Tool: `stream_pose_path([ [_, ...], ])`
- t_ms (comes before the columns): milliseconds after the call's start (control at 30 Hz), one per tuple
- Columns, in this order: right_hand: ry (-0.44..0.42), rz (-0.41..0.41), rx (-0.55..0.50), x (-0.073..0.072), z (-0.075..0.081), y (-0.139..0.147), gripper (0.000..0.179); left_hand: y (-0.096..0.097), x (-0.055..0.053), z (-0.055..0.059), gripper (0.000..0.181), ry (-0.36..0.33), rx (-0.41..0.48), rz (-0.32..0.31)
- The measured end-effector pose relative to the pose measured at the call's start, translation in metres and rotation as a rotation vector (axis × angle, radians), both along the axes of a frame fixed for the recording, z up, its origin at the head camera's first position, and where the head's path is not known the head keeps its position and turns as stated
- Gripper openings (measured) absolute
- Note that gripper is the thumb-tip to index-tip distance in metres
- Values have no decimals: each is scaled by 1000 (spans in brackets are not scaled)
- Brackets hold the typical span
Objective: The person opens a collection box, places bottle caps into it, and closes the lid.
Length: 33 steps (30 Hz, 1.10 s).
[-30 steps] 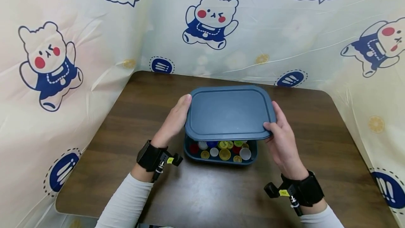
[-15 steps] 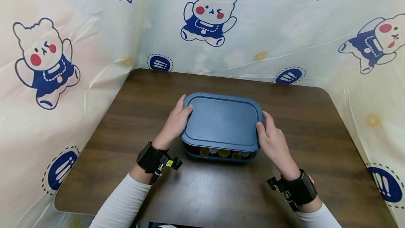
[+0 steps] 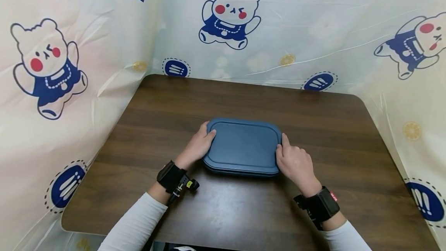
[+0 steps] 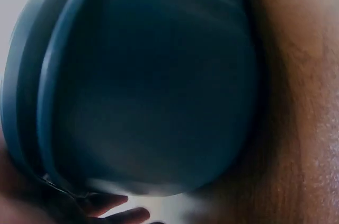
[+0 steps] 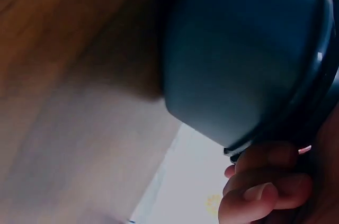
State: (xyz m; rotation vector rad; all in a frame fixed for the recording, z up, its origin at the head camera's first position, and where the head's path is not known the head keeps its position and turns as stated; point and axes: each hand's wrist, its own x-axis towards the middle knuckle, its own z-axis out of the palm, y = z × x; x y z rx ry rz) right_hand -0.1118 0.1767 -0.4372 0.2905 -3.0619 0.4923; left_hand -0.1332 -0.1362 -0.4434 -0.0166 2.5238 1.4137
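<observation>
A blue rectangular lid [image 3: 244, 146] covers a matching plastic box [image 4: 159, 86] on the table. The left wrist view shows a narrow dark gap between the lid edge and the box rim. My left hand [image 3: 196, 145] grips the lid's left side, its thumb on top and its fingers beside the edge. At the opposite side my right hand [image 3: 297, 162] holds the lid edge, thumb over the top and index finger along the side. In the right wrist view its other fingers [image 5: 259, 192] are curled below the rim. The box's contents are hidden under the lid.
The box stands near the middle of a brown wooden table [image 3: 167, 107]. A patterned curtain [image 3: 278, 22] with cartoon bears hangs around the back and sides. A dark object with a white patch [image 3: 184, 248] shows at the table's front edge.
The lid has come down and toward me onto the box, hiding the coloured round pieces inside. Both hands moved with it, staying on its left and right sides.
</observation>
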Motion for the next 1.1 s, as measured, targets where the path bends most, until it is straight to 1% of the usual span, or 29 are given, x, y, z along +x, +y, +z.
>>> stream_pose_path([
  [100, -24, -1, 2, 2, -4, 0, 54, 0, 0, -5, 63, 11, 1, -14],
  [167, -32, 0, -15, 3, -6, 0, 54, 0, 1, -7, 61, 22, 4, -20],
  [333, -49, -1, -62, 3, -9, -3, 55, -5, 3, -8, 59, 31, -11, -20],
  [467, -76, -8, -67, 3, -11, -5, 56, -8, 4, -9, 58, 27, -21, -34],
  [700, -109, -5, -72, 9, -12, -7, 56, -9, 8, -14, 59, 40, -28, -49],
  [933, -165, -37, -92, 17, -12, -8, 59, -6, 16, -13, 60, 71, -46, -41],
  [1000, -169, -49, -97, 19, -12, -7, 59, -4, 17, -13, 61, 81, -58, -37],
  [1100, -175, -59, -102, 20, -11, -6, 60, -3, 18, -11, 62, 84, -50, -35],
])
